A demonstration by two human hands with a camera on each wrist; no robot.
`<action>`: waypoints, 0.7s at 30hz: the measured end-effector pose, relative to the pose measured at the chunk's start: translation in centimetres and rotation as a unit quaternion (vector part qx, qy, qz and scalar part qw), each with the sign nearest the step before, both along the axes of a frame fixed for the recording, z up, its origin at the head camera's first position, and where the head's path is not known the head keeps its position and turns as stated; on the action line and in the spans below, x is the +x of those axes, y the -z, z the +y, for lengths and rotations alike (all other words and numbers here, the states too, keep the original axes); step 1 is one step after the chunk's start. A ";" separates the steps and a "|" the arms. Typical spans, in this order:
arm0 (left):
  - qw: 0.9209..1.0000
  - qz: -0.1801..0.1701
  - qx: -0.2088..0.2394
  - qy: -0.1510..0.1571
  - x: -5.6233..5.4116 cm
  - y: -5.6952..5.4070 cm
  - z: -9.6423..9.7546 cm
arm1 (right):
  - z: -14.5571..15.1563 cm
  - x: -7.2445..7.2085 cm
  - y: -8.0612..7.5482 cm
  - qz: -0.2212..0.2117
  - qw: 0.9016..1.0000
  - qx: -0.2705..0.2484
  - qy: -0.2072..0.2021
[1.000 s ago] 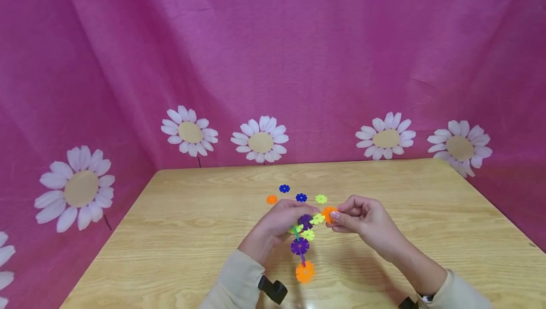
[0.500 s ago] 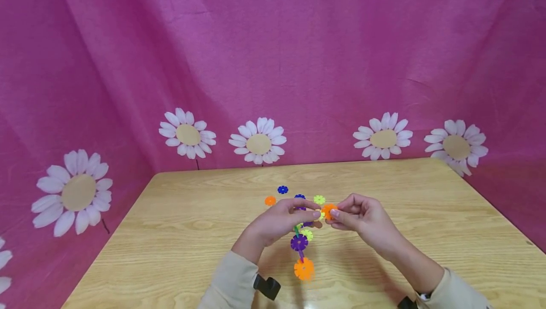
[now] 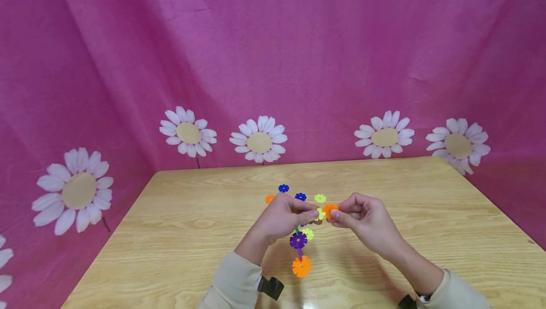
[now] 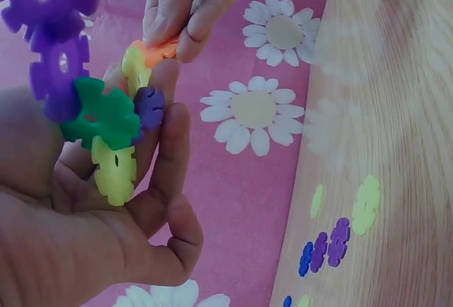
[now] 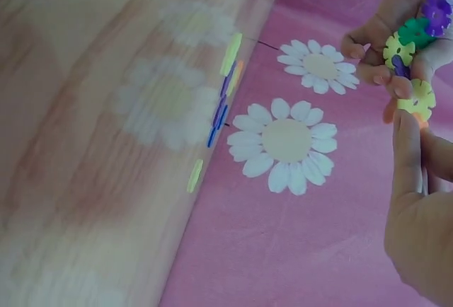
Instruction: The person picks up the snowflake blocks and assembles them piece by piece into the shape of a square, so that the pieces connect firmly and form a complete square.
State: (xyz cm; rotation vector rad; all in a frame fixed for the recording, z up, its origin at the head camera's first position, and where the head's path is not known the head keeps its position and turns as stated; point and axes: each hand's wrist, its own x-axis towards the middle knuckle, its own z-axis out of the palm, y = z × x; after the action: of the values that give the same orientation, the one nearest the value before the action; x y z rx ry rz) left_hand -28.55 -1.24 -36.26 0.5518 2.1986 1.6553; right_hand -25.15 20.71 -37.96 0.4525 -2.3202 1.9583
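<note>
A chain of notched flower-shaped plastic discs hangs from my left hand [image 3: 275,219]. Its lower end has an orange disc [image 3: 302,267] below a purple disc [image 3: 298,240]. Further up come a green disc [image 4: 95,116], a yellow disc [image 4: 115,172] and a dark purple disc [image 4: 148,109], partly hidden by my left fingers in the head view. Left thumb and fingers pinch the yellow disc [image 3: 321,213] at the upper end. My right hand [image 3: 375,226] pinches another orange disc [image 3: 330,211], which touches that yellow one; whether their notches interlock cannot be seen.
Loose discs lie on the wooden table [image 3: 204,214] beyond the hands, among them a blue disc [image 3: 283,188], a light yellow disc [image 3: 320,198] and an orange disc [image 3: 269,199]. A pink curtain [image 3: 315,62] with printed daisies hangs behind the table.
My left fingers loosened and straightened half a second ago, then took hold of the end yellow disc again. The right hand kept its pinch on the orange disc, almost still.
</note>
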 end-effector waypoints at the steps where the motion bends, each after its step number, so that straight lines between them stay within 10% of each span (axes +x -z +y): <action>1: 1.000 0.004 -0.004 -0.002 0.1 -0.1 0.1 | 0.1 0.0 0.0 0.007 1.000 0.007 -0.002; 21: 1.000 0.020 -0.017 -0.015 0.4 0.2 0.4 | 0.1 0.3 0.3 0.077 0.993 0.090 -0.004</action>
State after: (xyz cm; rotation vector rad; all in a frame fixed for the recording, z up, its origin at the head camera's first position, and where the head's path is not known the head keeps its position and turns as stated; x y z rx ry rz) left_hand -28.17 -0.85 -36.44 0.5512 2.2701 1.6316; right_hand -24.85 20.76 -38.28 0.6055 -2.4078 1.6580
